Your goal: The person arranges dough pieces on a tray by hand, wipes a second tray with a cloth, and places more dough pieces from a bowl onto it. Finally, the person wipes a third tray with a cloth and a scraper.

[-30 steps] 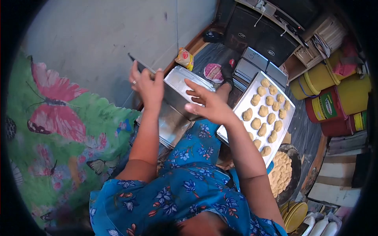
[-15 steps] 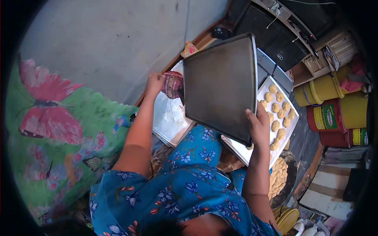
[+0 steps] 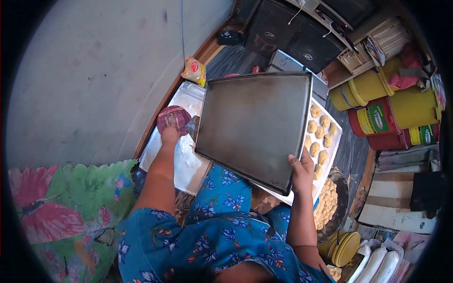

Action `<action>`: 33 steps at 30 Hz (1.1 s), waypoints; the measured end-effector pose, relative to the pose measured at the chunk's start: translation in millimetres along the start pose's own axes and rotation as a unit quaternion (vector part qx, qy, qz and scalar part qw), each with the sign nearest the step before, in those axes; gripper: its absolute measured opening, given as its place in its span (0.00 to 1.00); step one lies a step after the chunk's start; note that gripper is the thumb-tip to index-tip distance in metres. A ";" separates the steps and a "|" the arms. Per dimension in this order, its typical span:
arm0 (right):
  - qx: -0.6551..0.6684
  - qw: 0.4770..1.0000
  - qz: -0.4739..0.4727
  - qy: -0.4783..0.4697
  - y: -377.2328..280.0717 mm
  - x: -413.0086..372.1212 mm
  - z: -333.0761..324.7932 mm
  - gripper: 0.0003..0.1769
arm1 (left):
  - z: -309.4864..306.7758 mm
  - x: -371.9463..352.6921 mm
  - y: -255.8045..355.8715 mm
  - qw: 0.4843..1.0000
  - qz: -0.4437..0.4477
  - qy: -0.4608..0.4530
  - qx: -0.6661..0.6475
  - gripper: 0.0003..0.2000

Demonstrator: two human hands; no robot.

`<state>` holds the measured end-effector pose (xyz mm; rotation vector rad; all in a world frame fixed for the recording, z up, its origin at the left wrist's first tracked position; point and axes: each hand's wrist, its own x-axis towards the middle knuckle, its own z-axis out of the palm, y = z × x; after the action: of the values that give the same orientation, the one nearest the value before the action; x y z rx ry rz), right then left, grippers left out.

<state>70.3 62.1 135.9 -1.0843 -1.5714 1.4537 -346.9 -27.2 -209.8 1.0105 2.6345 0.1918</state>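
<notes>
My right hand [image 3: 302, 170] grips the near right corner of a dark baking tray [image 3: 252, 129], thumb over the rim. The tray is raised and tilted, its broad face towards me. My left hand [image 3: 170, 133] is closed on a purple patterned cloth [image 3: 172, 118], just left of the tray; its fingertips are partly hidden. Below it lies a silvery metal tray [image 3: 188, 165] with white powdery patches. Behind the dark tray, partly covered, a white-looking tray [image 3: 333, 141] carries rows of dough pieces [image 3: 319, 157].
A dark round pan at right holds a heap of small dough pieces [image 3: 326, 207]. A yellow-and-white bag [image 3: 194, 70] stands by the wall. Yellow and red buckets [image 3: 373, 118] are stacked at right, beside a yellow lidded tub [image 3: 346, 248]. Black speakers [image 3: 271, 28] stand at the back.
The dark tray has come lower and closer to me in my right hand. My left hand has also come down, with the cloth now over the silvery tray. The camera view has shifted.
</notes>
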 end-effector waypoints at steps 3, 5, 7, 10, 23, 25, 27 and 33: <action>0.048 0.998 0.046 0.018 13.0 5.3 -11.0 0.24 | -8.0 -16.7 -12.1 0.994 -0.061 -0.073 -0.058 0.27; 0.062 0.996 0.059 0.031 17.6 6.8 -15.0 0.25 | -18.3 -40.6 -15.4 0.992 -0.046 0.030 -0.116 0.25; 0.057 0.996 0.052 0.050 23.0 8.1 -16.0 0.26 | 12.4 -40.5 -35.0 0.950 -0.019 0.172 -0.258 0.17; 0.039 0.998 0.045 0.031 27.0 12.0 -14.2 0.25 | -26.7 -79.7 4.4 0.755 0.020 0.147 -0.639 0.19; -0.100 0.992 -0.062 -0.056 -6.8 -1.3 48.8 0.23 | -147.5 -240.9 252.4 0.770 0.392 0.173 -0.473 0.37; -0.083 0.992 -0.063 -0.071 0.3 0.2 46.0 0.22 | -138.9 -237.3 245.5 0.774 0.397 0.195 -0.453 0.35; -0.028 0.992 -0.081 -0.095 14.7 4.5 45.9 0.24 | -135.2 -229.2 240.2 0.780 0.363 0.194 -0.471 0.34; -0.064 0.991 -0.060 -0.105 7.4 0.4 45.8 0.28 | -53.8 -147.4 197.6 0.866 0.135 0.161 -0.453 0.31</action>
<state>28.9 45.0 123.9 -0.9153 -1.8667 1.4386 -137.2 19.9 -77.7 1.0077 2.1523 1.5995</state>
